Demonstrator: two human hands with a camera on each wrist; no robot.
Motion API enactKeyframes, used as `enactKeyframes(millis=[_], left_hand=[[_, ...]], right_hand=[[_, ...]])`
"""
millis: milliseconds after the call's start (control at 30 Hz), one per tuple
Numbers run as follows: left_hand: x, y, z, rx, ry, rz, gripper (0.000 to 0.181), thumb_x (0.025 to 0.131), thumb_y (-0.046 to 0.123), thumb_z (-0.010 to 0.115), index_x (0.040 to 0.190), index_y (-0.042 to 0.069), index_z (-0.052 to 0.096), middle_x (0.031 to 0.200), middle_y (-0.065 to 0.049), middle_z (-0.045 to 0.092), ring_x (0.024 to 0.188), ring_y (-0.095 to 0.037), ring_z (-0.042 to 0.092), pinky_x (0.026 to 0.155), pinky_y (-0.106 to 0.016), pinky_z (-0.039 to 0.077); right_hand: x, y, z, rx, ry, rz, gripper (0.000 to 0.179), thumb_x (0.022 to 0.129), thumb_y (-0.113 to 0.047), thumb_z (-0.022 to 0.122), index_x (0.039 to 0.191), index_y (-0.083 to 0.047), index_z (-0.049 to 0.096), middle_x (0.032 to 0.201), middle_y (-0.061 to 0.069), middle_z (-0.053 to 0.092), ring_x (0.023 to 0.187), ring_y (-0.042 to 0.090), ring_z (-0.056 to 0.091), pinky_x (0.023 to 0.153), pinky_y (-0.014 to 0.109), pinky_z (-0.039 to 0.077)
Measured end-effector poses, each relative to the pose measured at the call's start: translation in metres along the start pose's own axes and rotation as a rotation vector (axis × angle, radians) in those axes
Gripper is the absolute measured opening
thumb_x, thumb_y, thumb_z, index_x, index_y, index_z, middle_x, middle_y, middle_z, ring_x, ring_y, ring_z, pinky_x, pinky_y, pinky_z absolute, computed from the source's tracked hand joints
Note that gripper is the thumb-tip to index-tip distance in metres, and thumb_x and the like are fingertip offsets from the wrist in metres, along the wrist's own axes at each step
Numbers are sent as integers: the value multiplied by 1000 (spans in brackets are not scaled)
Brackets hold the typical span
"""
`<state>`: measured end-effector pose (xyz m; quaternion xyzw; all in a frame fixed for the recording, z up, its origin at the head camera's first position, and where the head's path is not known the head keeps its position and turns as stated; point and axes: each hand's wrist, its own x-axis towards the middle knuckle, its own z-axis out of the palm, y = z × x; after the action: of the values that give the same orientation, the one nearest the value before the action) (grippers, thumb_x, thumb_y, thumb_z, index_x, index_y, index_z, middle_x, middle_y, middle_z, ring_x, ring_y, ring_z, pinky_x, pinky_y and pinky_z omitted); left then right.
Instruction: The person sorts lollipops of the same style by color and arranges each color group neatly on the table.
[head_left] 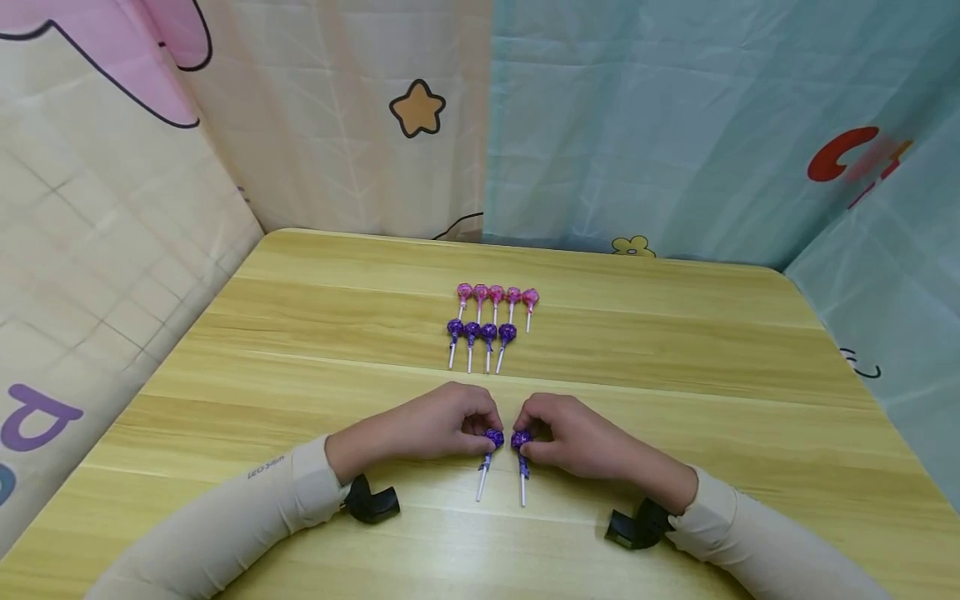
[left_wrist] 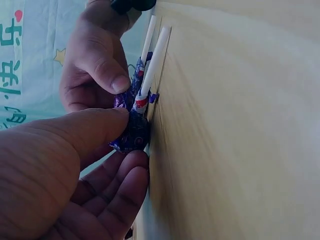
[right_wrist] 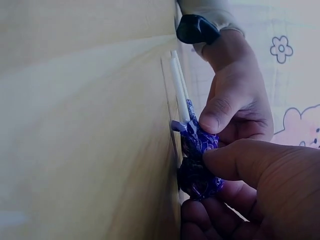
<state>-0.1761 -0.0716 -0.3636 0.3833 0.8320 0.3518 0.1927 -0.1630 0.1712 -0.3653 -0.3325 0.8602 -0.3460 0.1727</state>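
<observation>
Between left thumb and fingers, my left hand (head_left: 453, 423) pinches the purple-wrapped head of a lollipop (head_left: 492, 437). My right hand (head_left: 576, 435) pinches a second purple lollipop (head_left: 521, 442) in the same way, a short gap to the right. Both white sticks point toward me, low over the wooden table (head_left: 420, 550). Seen from the left wrist, the left lollipop (left_wrist: 136, 132) shows a dark purple wrapper with a twisted collar. The right wrist view has the right lollipop (right_wrist: 197, 182) close to the tabletop, with fingertips around its head.
Beyond the hands lies a row of several purple lollipops (head_left: 489, 332), sticks toward me. Behind it is a row of several pink lollipops (head_left: 497, 293). Printed curtains (head_left: 337, 125) hang along the table's far edge and sides. Black wrist mounts (head_left: 371, 502) sit under both forearms.
</observation>
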Motion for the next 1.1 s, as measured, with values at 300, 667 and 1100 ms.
enactKeyframes(millis=[300,667,1100], left_hand=[[0,1,0,17,7,-4,6,91,13,73,92,17,70,87,11,60,77,-4,57,70,-23,52],[1,2,4,9,3,-23,4,91,13,74,91,15,70,87,11,59,77,-4,57,71,-22,52],[1,4,3,-6,3,-24,5,90,12,74,91,13,70,88,10,60,78,-3,58,71,-21,52]], right_hand=[[8,0,-9,10,42,12,10,90,-7,71,96,-15,67,91,-10,64,83,8,59,76,29,53],[32,8,-30,-32,142,49,7,91,-8,70,97,-11,68,93,-5,65,86,13,59,79,33,52],[65,29,-58,-21,245,142,12,93,-9,67,105,-5,67,102,7,68,95,22,63,85,42,53]])
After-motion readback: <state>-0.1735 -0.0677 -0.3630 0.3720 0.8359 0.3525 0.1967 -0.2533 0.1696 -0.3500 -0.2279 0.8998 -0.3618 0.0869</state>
